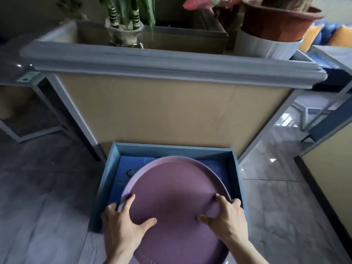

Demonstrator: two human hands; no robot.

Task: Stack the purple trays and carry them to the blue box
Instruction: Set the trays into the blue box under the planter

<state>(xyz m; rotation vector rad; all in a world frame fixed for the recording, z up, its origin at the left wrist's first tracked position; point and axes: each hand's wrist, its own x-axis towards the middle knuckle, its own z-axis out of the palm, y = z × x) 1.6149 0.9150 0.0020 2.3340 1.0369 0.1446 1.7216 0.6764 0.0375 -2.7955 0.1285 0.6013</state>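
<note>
A round purple tray stack (171, 187) hangs over the open blue box (171, 148) on the floor, its far rim above the box's inside. A second rim shows along the far and left edge, so at least two trays lie nested. My left hand (123, 223) grips the stack's near-left rim, thumb on the top surface. My right hand (226, 216) grips the near-right rim the same way. The box's dark blue bottom (123, 178) carries a printed logo.
Right behind the box stands a tan partition panel (171, 111) with a grey top rail (171, 61). Plants in a glass vase (124, 33) and a brown pot (276, 21) sit above it. Glossy grey floor tiles (47, 187) lie on both sides.
</note>
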